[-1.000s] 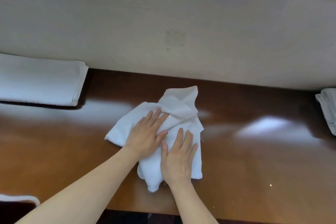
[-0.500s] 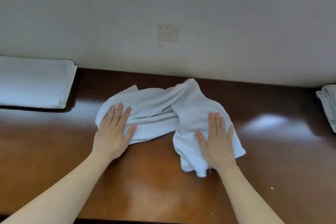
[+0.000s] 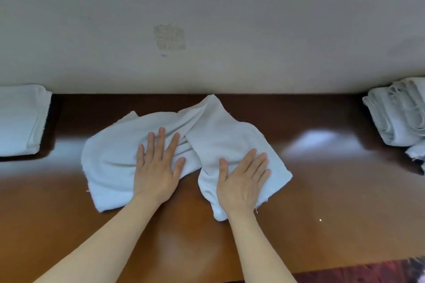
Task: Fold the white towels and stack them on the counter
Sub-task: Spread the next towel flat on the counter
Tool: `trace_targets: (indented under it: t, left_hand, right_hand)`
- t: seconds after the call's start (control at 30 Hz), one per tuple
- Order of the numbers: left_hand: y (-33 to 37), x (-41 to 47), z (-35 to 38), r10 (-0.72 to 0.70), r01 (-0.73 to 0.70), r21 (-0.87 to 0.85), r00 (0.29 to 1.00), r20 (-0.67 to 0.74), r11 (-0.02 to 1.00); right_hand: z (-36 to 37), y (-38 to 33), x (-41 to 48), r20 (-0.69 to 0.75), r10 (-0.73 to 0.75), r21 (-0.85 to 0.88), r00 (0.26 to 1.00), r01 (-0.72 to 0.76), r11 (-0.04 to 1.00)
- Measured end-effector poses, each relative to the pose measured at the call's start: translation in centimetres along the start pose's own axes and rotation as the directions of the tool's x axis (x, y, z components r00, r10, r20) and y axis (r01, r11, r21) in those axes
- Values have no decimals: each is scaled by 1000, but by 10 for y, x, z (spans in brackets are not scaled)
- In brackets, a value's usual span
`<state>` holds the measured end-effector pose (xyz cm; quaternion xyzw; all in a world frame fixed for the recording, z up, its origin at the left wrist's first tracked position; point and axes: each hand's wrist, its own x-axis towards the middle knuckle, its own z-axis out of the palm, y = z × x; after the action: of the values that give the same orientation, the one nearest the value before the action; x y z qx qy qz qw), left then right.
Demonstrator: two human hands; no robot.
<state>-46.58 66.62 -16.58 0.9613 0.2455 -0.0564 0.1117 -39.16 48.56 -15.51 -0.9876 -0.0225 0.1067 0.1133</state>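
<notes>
White terry fills the middle of the head view: the towel lies twisted on the brown counter, and we judge our palms rest there to spread it flat before folding. Our left hand presses its 9 o'clock half, fingers straight toward 12. Our right hand presses the 3 o'clock half, fingers splayed toward 1. Neither grips anything. At 9 o'clock sit folded towels; at 3 o'clock, a loose pile.

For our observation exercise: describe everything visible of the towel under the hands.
The towel is white, terry-like cloth, frayed at its right edge. It lies rumpled on the brown counter, twisted in the middle into two lobes. The left hand presses flat on the left lobe, the right hand on the right.
</notes>
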Motion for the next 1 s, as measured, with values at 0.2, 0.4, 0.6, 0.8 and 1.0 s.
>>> trace_targets:
  t: [0.2,0.4,0.6,0.8,1.0]
  left_hand:
    - [-45,-10,-15,43,-43,-26,999,15,999]
    - [60,19,-32,286,-297,-130,953,-99,946]
    - [194,71,-19,472,-464,-105,879,69,880]
    - [228,91,-7,535,-535,-43,832,149,844]
    - [248,105,2,531,-512,-148,833,151,846]
  right_hand:
    - [-19,57,38,9,-155,15,988,155,988]
    - [-41,86,69,60,-258,-65,964,261,963]
    - [-53,72,68,97,40,42,994,-44,998]
    - [-57,100,119,106,-114,-78,988,122,989]
    - [-90,122,179,81,-295,238,952,269,933]
